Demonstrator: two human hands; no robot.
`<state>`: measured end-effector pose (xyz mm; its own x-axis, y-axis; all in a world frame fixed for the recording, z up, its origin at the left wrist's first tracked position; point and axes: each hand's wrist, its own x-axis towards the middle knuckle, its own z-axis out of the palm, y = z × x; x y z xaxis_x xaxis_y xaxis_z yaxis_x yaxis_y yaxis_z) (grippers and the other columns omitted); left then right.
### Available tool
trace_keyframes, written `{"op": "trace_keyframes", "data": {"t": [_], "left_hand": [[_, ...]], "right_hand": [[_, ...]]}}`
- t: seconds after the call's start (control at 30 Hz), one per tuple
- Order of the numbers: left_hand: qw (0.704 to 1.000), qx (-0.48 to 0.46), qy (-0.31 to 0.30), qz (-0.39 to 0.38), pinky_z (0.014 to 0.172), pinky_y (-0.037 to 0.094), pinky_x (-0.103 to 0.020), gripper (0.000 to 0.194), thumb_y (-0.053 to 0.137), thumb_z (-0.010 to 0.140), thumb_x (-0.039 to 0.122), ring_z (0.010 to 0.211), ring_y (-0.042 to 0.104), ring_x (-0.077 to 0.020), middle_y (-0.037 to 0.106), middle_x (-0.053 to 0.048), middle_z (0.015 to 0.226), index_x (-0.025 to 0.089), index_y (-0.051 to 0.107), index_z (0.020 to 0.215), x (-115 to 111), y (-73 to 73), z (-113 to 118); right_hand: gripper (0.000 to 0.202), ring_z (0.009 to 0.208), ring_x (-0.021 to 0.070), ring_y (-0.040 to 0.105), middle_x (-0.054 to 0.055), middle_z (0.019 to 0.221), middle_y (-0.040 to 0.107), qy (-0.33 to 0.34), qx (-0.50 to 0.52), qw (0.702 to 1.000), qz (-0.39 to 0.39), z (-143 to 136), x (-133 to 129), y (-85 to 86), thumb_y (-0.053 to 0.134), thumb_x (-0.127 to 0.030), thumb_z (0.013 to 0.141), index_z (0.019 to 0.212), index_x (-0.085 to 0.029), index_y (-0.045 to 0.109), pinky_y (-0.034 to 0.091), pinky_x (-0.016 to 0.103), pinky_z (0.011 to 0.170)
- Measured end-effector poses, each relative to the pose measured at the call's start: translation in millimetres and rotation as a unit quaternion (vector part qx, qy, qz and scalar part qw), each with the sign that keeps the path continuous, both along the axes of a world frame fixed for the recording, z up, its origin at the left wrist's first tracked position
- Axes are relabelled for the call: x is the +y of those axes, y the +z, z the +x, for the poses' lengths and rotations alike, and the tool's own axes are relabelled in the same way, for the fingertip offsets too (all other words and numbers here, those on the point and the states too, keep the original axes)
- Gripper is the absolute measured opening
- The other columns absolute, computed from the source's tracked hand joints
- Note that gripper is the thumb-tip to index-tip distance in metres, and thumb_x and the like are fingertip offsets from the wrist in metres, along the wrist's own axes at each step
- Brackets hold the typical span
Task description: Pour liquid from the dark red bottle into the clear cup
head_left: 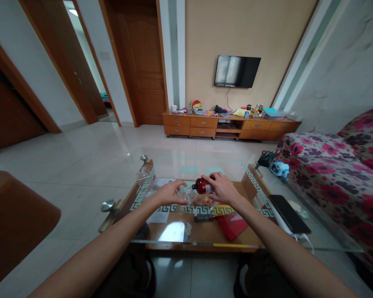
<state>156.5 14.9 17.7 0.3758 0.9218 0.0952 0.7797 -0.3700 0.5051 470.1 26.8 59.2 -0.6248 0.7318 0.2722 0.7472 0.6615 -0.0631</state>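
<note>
Head: red bottle point(201, 186), label point(208, 188) unreadable

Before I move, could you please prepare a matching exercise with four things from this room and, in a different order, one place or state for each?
Column one
1. Red-brown bottle
2. Flat-screen television
3. Smartphone
4. Sofa

Column two
A. Mounted on the beige wall
B. Covered in a pink-flowered pattern
C. In the right hand, tipped on its side
D. At the right side of the glass coffee table

Right pairs: 1-C, 2-A, 3-D, 4-B
</note>
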Motion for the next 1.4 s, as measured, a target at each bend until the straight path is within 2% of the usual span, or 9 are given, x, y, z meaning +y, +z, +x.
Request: {"op": "trace_keyframes", "data": {"t": [0.23, 0.57, 1.0, 1.2, 1.4], "left_hand": [[1.000, 0.003, -0.009, -0.003, 0.081, 0.050, -0.035, 0.093, 0.088, 0.058, 0.070, 0.097, 0.067, -0.0289, 0.071, -0.008, 0.111, 0.028, 0.063, 0.136, -2.7, 5.6, -2.8], [1.000, 0.004, -0.007, -0.001, 0.084, 0.050, -0.034, 0.095, 0.087, 0.057, 0.073, 0.097, 0.068, -0.0284, 0.072, -0.007, 0.112, 0.029, 0.063, 0.137, -0.2, -0.2, -4.7], [1.000, 0.014, -0.002, 0.004, 0.084, 0.049, -0.034, 0.100, 0.086, 0.057, 0.076, 0.100, 0.068, -0.0301, 0.072, -0.007, 0.114, 0.028, 0.060, 0.141, 0.0, -1.0, -4.2], [0.999, 0.048, -0.003, 0.001, 0.080, 0.048, -0.033, 0.084, 0.082, 0.061, 0.078, 0.096, 0.067, -0.0297, 0.072, -0.009, 0.110, 0.024, 0.070, 0.123, 0.4, -0.6, -3.4], [0.998, 0.060, -0.006, 0.003, 0.077, 0.046, -0.030, 0.080, 0.082, 0.061, 0.078, 0.095, 0.067, -0.0272, 0.072, -0.008, 0.111, 0.022, 0.071, 0.117, -0.1, 1.5, -3.0]], "right_hand": [[0.087, 0.121, 0.0374, 0.049, 0.013, 0.136, 0.056, 0.001, 0.002, 1.000, 0.012, -2.3, 3.3, -2.5, 0.074, -0.029, 0.080, 0.159, -0.037, 0.039, 0.041, 0.052, 0.102], [0.088, 0.117, 0.0347, 0.053, 0.011, 0.136, 0.054, 0.000, 0.007, 1.000, 0.011, -1.7, 2.2, -4.2, 0.072, -0.027, 0.079, 0.159, -0.040, 0.037, 0.042, 0.049, 0.100], [0.089, 0.124, 0.0370, 0.050, 0.011, 0.140, 0.057, 0.013, -0.002, 1.000, 0.016, -1.8, -0.3, -0.1, 0.072, -0.028, 0.079, 0.159, -0.037, 0.037, 0.039, 0.051, 0.105], [0.089, 0.122, 0.0362, 0.051, 0.011, 0.138, 0.059, 0.009, -0.010, 0.999, 0.030, -2.9, -2.0, 0.8, 0.072, -0.028, 0.080, 0.160, -0.037, 0.036, 0.040, 0.051, 0.104], [0.089, 0.120, 0.0345, 0.052, 0.011, 0.135, 0.060, 0.003, -0.025, 0.998, 0.050, -3.2, -4.2, 1.3, 0.072, -0.029, 0.081, 0.162, -0.035, 0.035, 0.040, 0.048, 0.102]]}}
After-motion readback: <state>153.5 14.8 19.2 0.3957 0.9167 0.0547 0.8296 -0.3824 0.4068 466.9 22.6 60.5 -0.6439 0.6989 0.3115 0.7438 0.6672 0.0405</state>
